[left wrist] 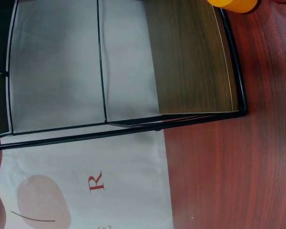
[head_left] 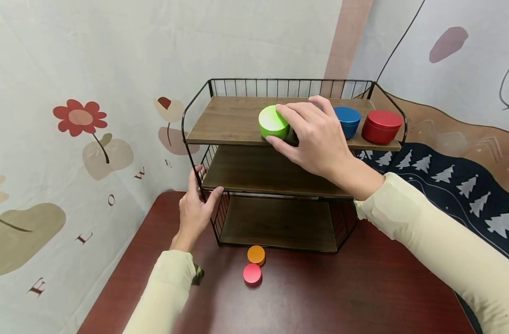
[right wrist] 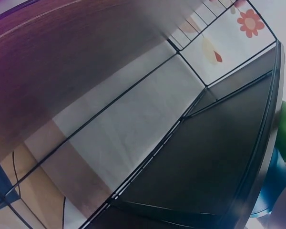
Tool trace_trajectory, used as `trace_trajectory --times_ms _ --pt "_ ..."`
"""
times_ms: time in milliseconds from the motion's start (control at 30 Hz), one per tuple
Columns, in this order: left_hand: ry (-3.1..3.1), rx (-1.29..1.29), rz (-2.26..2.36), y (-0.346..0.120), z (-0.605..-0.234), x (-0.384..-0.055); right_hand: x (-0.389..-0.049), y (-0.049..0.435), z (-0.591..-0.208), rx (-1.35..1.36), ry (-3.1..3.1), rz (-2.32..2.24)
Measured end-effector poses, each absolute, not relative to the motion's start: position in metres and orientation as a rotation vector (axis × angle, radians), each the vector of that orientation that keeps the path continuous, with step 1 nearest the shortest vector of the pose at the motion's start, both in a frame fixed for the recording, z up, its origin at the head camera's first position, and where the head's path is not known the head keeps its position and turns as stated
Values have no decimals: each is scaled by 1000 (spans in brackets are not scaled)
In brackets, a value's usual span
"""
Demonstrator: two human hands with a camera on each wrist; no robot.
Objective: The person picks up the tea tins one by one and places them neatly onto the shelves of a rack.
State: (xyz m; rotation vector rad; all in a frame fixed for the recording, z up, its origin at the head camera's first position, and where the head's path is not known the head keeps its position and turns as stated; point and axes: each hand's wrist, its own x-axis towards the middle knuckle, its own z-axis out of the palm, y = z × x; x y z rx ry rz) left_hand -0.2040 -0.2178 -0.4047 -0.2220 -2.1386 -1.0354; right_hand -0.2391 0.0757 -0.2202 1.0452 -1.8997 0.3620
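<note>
A three-tier shelf rack [head_left: 254, 185] with brown boards and a black wire frame stands on the table. My right hand [head_left: 317, 134] reaches over the top board and holds a lime-green round tin [head_left: 273, 122] between thumb and fingers, near the front edge. Beside that hand, partly hidden by it, is a blue round tin [head_left: 348, 121]; a larger red round tin [head_left: 381, 127] sits at the board's right end. With thumb in front and fingers at the side wires, my left hand [head_left: 194, 208] grips the rack's left side by the middle board.
On the dark red table [head_left: 321, 287], in front of the bottom board, lie an orange round tin [head_left: 256, 255] and a small pinkish-red tin [head_left: 252, 274], close together. A printed cloth [head_left: 112, 60] hangs behind and to the left. Dark tree-patterned fabric [head_left: 459, 185] lies to the right.
</note>
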Motion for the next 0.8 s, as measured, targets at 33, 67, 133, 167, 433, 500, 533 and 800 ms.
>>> trace_trajectory --times_ms 33,67,133,167,433,500,533,800 --pt "-2137 -223 -1035 -218 -404 -204 -239 76 -220 1033 -1913 368" --pt "-2136 -223 -1032 -218 -404 -204 -239 76 -220 1023 -1927 376" --pt "-2136 -224 -1027 -218 -404 -204 -239 77 -220 1008 -1951 381" --pt "-2135 -225 -1027 -217 -403 -203 -239 77 -220 1002 -1962 384" --pt "-2139 -224 -1030 -218 -403 -204 -240 78 -218 963 -2024 384" --pt "-2140 -223 -1029 -218 -403 -204 -241 78 -218 960 -2030 380" --pt "-2140 -220 -1027 -218 -403 -204 -241 77 -218 961 -2031 378" --pt "-2139 -218 -1030 -218 -403 -203 -238 78 -217 971 -1976 371"
